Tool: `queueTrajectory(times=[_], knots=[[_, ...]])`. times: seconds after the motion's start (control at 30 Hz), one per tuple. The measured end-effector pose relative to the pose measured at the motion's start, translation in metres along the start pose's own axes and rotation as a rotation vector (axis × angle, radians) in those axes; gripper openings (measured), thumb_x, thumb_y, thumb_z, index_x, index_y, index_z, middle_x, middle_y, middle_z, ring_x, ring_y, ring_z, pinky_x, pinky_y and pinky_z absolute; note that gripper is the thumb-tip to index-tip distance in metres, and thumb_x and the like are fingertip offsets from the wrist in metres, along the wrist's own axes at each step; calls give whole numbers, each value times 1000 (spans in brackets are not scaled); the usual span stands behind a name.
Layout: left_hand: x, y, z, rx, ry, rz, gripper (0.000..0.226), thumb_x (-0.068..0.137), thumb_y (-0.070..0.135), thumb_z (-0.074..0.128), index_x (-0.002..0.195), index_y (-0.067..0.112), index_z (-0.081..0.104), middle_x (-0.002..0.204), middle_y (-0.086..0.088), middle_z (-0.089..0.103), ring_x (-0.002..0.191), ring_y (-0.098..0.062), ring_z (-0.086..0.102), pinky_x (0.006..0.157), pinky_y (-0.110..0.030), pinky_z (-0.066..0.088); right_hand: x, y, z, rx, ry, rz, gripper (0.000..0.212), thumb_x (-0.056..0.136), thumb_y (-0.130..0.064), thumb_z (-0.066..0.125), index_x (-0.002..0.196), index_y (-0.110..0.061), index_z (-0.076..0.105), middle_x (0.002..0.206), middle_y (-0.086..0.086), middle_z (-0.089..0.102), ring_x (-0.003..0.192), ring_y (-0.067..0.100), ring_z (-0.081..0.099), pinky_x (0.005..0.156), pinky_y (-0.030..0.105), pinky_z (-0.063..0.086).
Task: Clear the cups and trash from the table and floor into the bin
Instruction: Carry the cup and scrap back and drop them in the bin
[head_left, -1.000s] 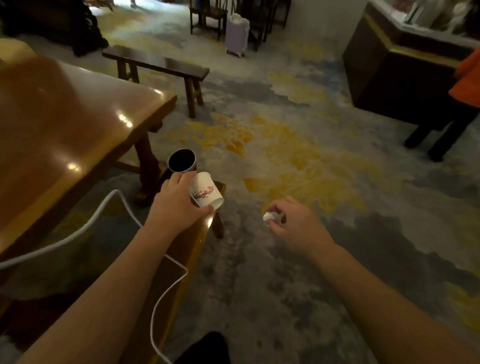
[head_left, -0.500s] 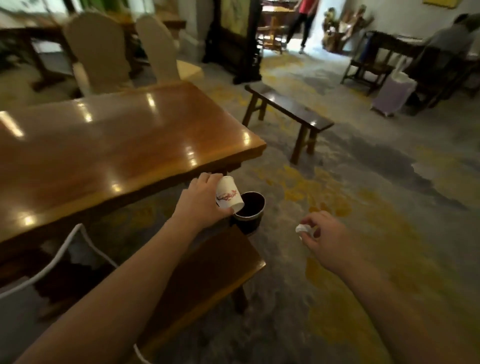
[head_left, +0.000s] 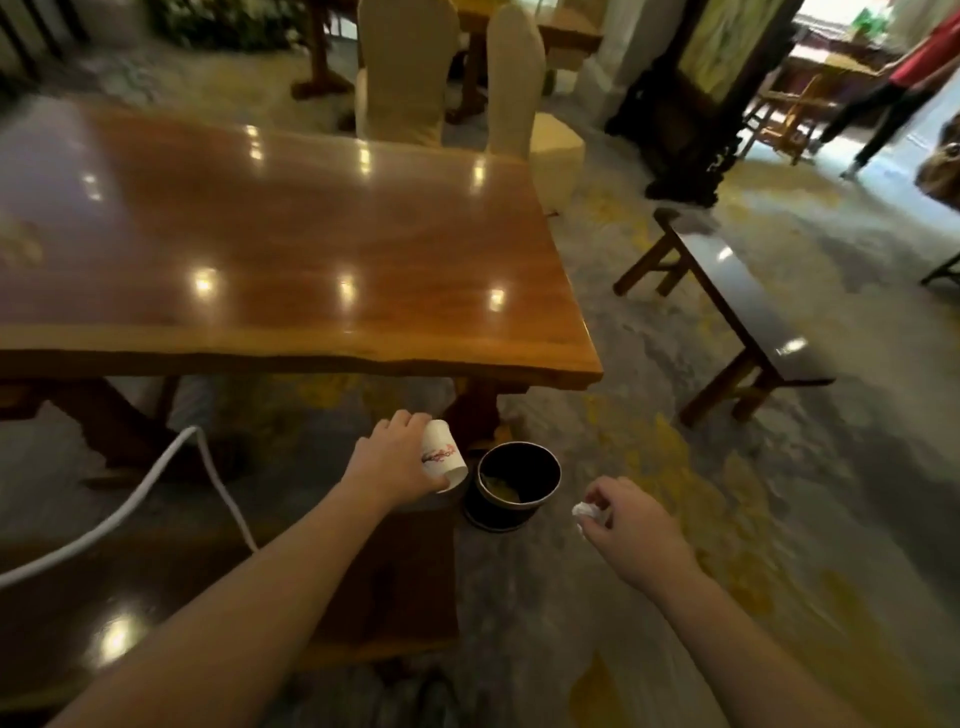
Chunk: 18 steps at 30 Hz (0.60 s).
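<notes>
The small dark bin (head_left: 518, 484) stands on the floor just off the near right corner of the polished wooden surface (head_left: 291, 260), with what may be some yellowish scrap inside, though the blur makes that unsure. Just left of the bin's rim, the left hand (head_left: 395, 460) is wrapped around a white paper cup (head_left: 442, 456) with a red print, tilted so its mouth points toward the bin. To the bin's right and a little nearer, the right hand (head_left: 631, 519) pinches a crumpled white wad (head_left: 586, 511) between fingertips, over the floor.
</notes>
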<state>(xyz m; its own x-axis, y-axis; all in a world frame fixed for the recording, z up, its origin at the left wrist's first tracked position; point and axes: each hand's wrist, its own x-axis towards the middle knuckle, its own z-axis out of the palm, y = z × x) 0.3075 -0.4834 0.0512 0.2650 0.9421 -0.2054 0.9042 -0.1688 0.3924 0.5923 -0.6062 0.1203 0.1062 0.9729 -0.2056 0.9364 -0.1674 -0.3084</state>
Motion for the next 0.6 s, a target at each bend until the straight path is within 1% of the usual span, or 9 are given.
queueTrajectory(times=[0.23, 0.4, 0.5, 0.6], knots=[[93, 12, 83, -77, -128, -129, 96, 62, 65, 74, 142, 28, 35, 134, 1, 48, 120, -24, 48, 92, -50, 47, 122, 77, 40, 30, -175, 5, 8, 90, -33, 65, 90, -28, 58, 89, -8, 56, 78, 8, 54, 67, 27, 44], [151, 27, 154, -142, -219, -177, 97, 61, 67, 72, 142, 26, 36, 132, 0, 47, 119, -25, 48, 92, -50, 48, 203, 133, 87, 45, -254, 8, 14, 90, -33, 66, 85, -31, 53, 87, -8, 53, 74, 9, 52, 66, 28, 39], [188, 36, 204, -181, -245, -205, 97, 58, 65, 74, 140, 25, 39, 130, -1, 48, 117, -26, 49, 90, -49, 48, 251, 169, 123, 56, -265, -6, 14, 91, -32, 65, 86, -29, 52, 85, -4, 53, 76, 18, 53, 65, 29, 37], [222, 44, 258, -227, -261, -265, 97, 56, 65, 75, 137, 26, 41, 130, -2, 47, 119, -27, 48, 93, -50, 47, 299, 208, 166, 67, -293, -64, 7, 90, -27, 65, 90, -22, 59, 90, 4, 61, 84, 26, 59, 65, 29, 37]])
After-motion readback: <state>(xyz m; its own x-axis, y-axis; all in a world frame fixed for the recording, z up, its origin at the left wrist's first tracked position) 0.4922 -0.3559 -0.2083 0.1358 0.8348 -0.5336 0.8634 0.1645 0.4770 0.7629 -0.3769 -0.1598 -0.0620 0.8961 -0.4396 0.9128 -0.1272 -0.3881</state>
